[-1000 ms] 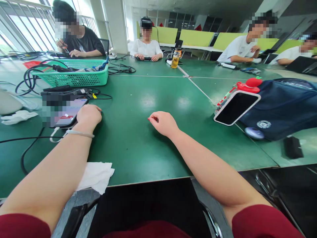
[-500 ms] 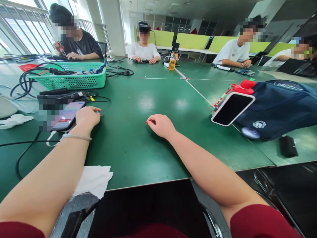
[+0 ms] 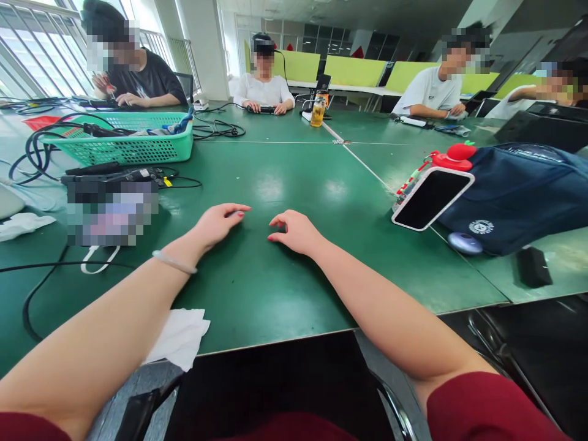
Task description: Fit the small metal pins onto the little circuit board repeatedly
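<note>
My left hand (image 3: 219, 223) is over the green table (image 3: 271, 288), left of centre, its thumb and index finger close together. A small greyish thing shows between them, too small to name. Facing it across a narrow gap is my right hand (image 3: 296, 231), with nothing visible in it. The right fingers are curled, and the thumb stands apart from them. Below my left forearm a white tissue (image 3: 181, 337) lies at the table's front edge. Left of my left hand is a phone (image 3: 113, 217), partly blurred out, with a white cable (image 3: 98, 266) at its lower edge.
A green basket (image 3: 124, 150) with cables and black devices (image 3: 114, 174) are at the left. To the right stand a propped phone (image 3: 432, 199), a navy bag (image 3: 519, 202) and a black case (image 3: 533, 267). A bottle (image 3: 318, 111) and several people are farther back.
My left hand has moved right, away from the phone, towards my right hand. The right thumb and fingers have parted from a pinch.
</note>
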Available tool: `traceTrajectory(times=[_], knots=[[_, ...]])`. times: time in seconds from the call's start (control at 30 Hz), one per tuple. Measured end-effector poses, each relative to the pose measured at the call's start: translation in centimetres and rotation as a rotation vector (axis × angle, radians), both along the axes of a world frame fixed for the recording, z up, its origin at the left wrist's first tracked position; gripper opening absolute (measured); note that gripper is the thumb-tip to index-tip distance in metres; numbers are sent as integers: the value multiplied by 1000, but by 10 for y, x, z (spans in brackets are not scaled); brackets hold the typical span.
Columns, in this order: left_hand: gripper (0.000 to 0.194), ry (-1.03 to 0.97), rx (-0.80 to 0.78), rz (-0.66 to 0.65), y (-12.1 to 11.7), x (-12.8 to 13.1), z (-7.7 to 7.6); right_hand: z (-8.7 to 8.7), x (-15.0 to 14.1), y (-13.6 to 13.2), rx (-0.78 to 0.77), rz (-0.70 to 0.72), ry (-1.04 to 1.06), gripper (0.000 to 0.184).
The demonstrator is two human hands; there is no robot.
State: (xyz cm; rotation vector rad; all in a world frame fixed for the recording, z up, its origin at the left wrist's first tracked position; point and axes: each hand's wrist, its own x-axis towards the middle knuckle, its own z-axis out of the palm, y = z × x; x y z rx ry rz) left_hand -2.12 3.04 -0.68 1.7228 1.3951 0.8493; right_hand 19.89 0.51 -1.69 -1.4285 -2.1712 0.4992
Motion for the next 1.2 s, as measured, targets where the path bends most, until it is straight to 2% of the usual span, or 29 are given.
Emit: traceTrajectory(times=[0.07, 0.2, 0.43, 0.53, 0.63, 0.77, 0.9, 1.0, 1.1, 1.2], knots=[[36, -43, 36, -77, -12, 26, -3, -3, -1, 4, -7, 17, -28, 35], [32, -286, -9, -159, -23, 52, -10, -4, -3, 7, 17, 75, -80, 31], [17, -682, -173, 53, -22, 56, -9, -4, -4, 6, 6, 99, -108, 31], [12, -709, -175, 164, -22, 63, -7, -4, -5, 5, 16, 111, -122, 32], [11, -718, -147, 191, -24, 69, -5, -4, -5, 3, 41, 123, -118, 31], [11, -763, -153, 159, -26, 67, -2, -5, -6, -1, 72, 124, -91, 25], [12, -895, -261, 113, -28, 62, -1, -6, -11, -2, 95, 87, -69, 22], [14, -965, -338, 27, -29, 60, -2, -7, -14, 1, 108, 80, -75, 19], [15, -941, -312, -42, -29, 56, -3, -7, -13, 4, 89, 95, -75, 17], [19, -821, -224, -22, -26, 51, -5, -6, -12, 5, 48, 100, -60, 14]])
